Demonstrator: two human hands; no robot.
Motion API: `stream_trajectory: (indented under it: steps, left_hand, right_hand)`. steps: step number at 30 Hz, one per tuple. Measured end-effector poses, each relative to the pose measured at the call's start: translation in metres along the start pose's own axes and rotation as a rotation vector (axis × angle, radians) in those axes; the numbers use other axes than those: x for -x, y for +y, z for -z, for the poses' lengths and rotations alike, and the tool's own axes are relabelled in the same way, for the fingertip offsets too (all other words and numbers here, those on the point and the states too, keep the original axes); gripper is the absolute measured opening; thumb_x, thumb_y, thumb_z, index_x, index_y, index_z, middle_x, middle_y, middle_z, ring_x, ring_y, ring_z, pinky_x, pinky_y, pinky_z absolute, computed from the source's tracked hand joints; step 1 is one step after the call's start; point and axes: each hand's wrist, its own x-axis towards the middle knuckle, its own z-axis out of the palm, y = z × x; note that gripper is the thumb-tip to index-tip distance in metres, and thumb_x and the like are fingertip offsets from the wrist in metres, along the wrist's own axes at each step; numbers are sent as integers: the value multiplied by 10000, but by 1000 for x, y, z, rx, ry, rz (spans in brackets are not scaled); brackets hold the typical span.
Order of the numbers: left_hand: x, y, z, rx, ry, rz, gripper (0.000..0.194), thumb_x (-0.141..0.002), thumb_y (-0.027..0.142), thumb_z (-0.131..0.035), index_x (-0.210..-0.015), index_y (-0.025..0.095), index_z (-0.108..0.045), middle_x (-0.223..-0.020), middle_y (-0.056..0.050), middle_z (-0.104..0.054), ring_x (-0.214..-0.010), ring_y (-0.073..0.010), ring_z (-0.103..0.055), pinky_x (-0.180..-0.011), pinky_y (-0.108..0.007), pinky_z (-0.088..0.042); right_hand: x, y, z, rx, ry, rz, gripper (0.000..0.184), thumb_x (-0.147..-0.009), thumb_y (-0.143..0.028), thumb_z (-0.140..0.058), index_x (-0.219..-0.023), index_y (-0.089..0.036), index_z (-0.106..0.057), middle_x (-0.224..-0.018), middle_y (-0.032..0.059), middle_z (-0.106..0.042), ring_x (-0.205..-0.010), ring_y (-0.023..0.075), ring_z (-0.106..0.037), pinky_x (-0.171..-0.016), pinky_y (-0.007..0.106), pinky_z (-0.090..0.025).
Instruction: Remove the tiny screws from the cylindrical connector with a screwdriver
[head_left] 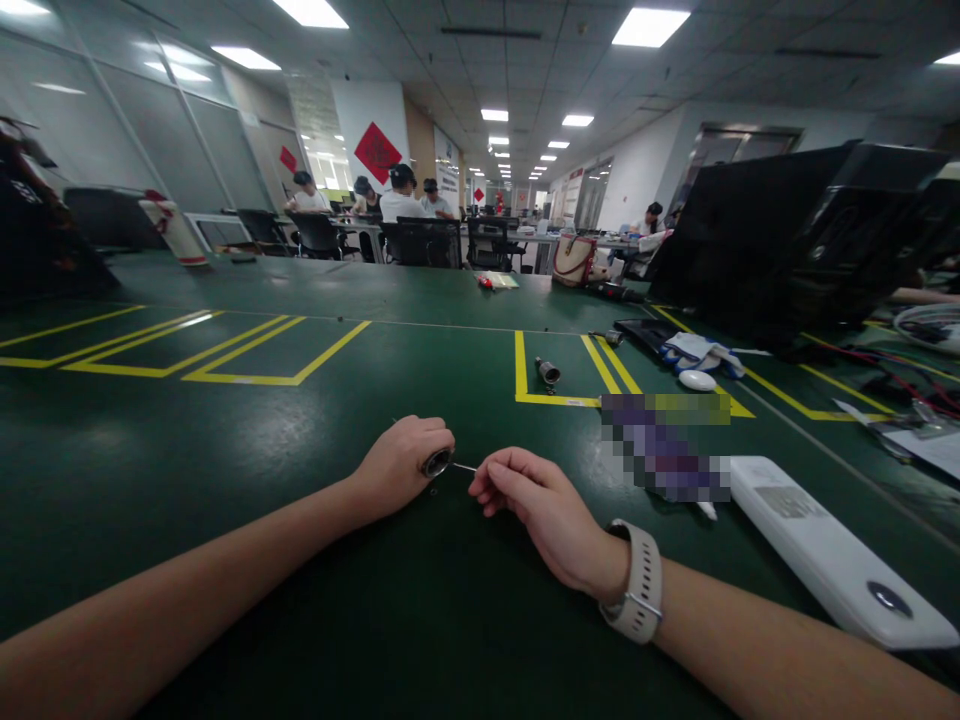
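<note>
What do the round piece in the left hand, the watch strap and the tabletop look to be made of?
Round piece in the left hand: probably metal, given the grey glint on its rim.
Watch strap: matte, pale; likely silicone or rubber, judging by its smooth, slotted band.
Tabletop: satin green with blurred reflections, perhaps rubber matting or laminate.

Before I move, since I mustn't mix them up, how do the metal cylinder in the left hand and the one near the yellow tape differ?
The held cylinder is largely covered by the left hand; the loose cylinder lies uncovered on its side. A thin rod runs beside the held cylinder; none meets the loose one. Both show round open ends.
</note>
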Motion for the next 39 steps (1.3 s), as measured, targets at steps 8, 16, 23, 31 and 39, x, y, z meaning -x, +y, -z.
stream_trajectory:
  steps: [8, 16, 23, 31, 39]
  left_hand:
    - [-1, 1, 1, -10, -6, -3, 166, -779, 69, -466, -647, 162, -507, -662, -2, -521, -616, -143, -463, -593, -263, -314]
    - [-1, 1, 1, -8, -19, 9, 161, -779, 73, -460, -654, 161, -507, -667, -3, -524, -616, -142, -462, -595, -265, -321]
    - [-1, 4, 4, 8, -23, 27, 166, -785, 92, -452, -650, 166, -513, -678, -5, -536, -625, -141, -471, -600, -264, -336]
    - [-1, 0, 1, 87, 35, 42, 173, -827, 249, -498, -673, 170, -491, -667, 11, -522, -609, -130, -478, -584, -251, -346]
    - [-1, 2, 2, 66, 43, -18, 166, -821, 254, -515, -681, 169, -492, -671, 0, -527, -629, -140, -478, -588, -252, -347]
  right_hand:
    - [-2, -1, 0, -145, 19, -23, 127, -776, -238, -567, -735, -134, -629, -723, 38, -619, -671, 135, -534, -642, 283, -385]
    - [0, 1, 2, -177, 34, 26, 135, -785, -222, -543, -717, -141, -627, -687, 32, -614, -633, 131, -520, -606, 274, -374]
    - [-1, 4, 3, -124, 83, 77, 138, -788, -217, -533, -695, -151, -611, -649, 18, -593, -605, 125, -501, -575, 260, -361]
    - [3, 1, 0, 85, 28, 128, 140, -831, -263, -525, -769, -177, -616, -744, 23, -602, -700, 146, -525, -634, 272, -400]
    - [9, -4, -8, 569, 37, 254, 160, -874, -214, -472, -799, -186, -611, -777, 14, -583, -722, 146, -527, -657, 283, -401]
